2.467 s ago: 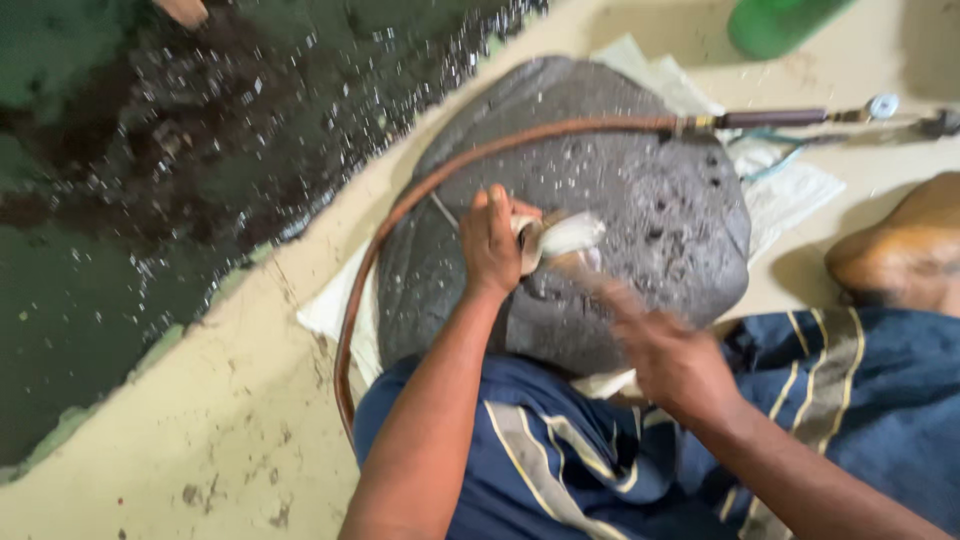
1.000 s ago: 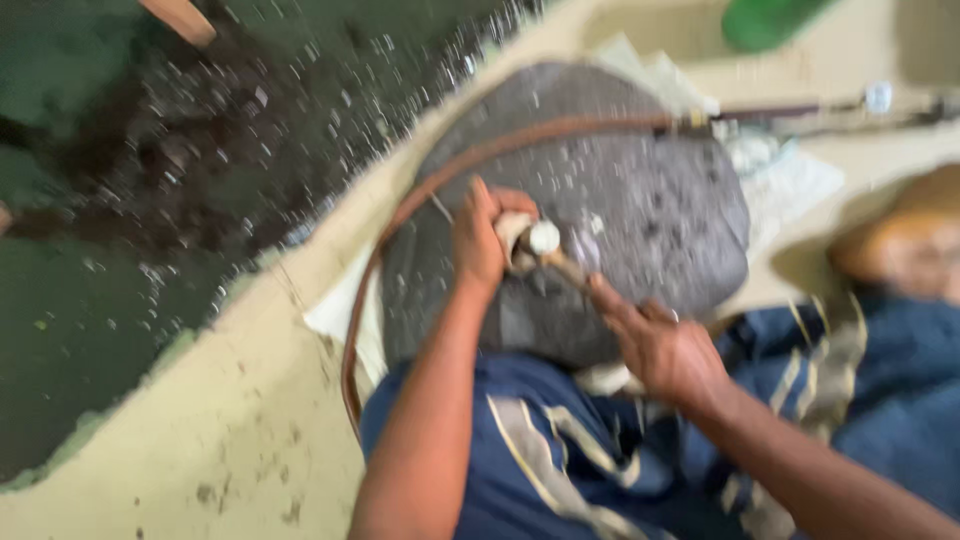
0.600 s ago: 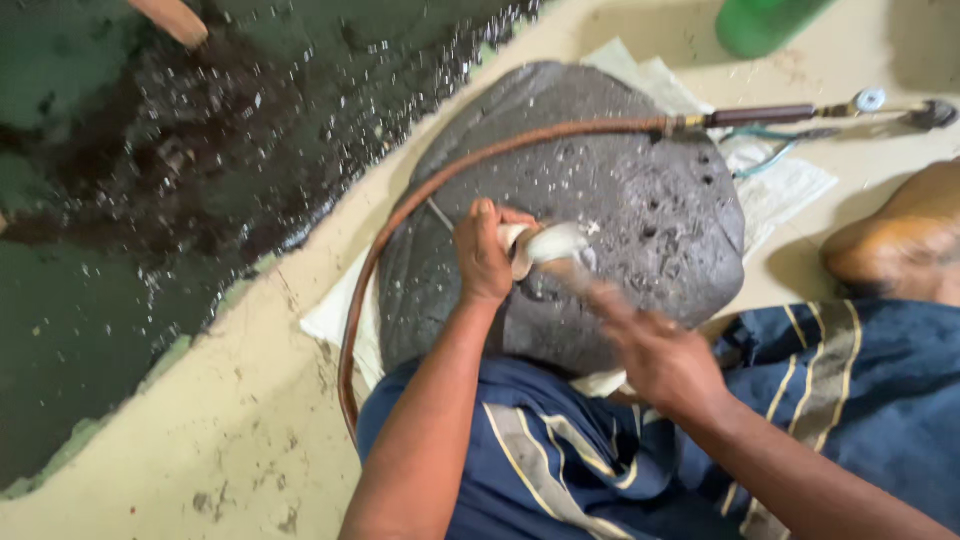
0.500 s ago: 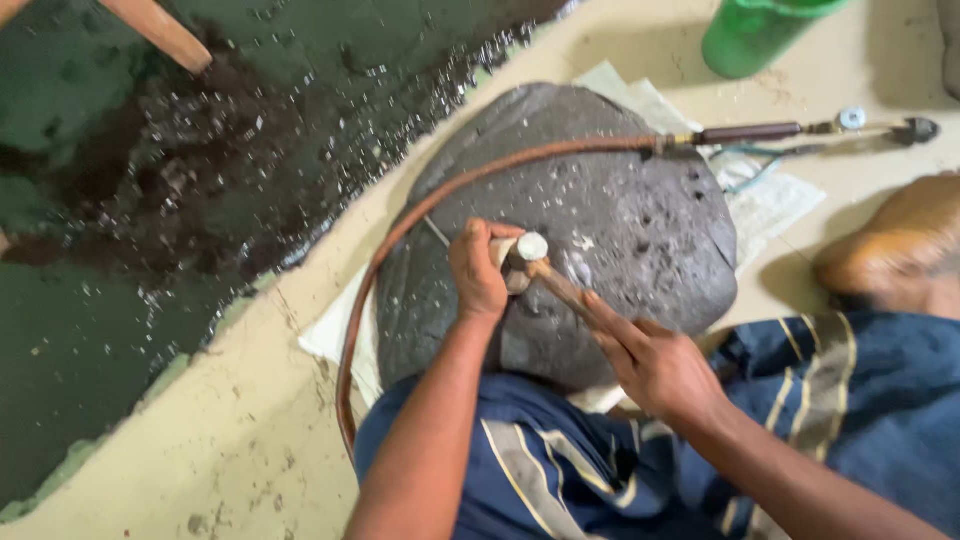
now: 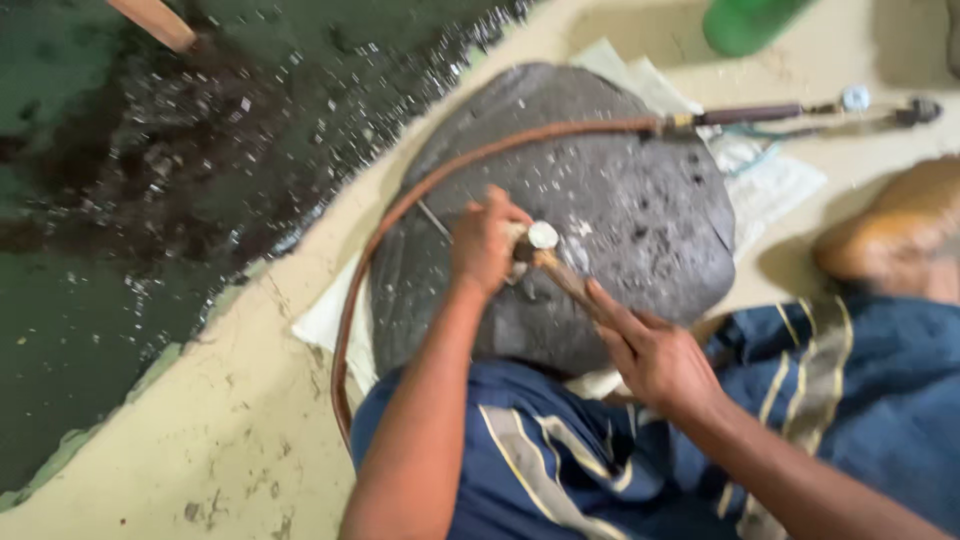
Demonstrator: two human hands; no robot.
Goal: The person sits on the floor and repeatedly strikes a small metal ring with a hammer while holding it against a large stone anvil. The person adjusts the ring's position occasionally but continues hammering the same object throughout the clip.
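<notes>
- Hammer, small, with a pale round head and a wooden handle, sits over the middle of a big dark grey stone, its head touching the left hand.
- Left hand is curled in a fist around a thin metal rod standing on the stone.
- Right hand is wrapped around the hammer's handle, forefinger laid along it.
- Brown hose curves across the stone's top and down its left side, ending in a metal torch.
- White paper sheets lie beneath the stone on the cream floor.
- Green bottle stands at the top edge; its contents cannot be told.
- Blue striped cloth covers the lap below.
</notes>
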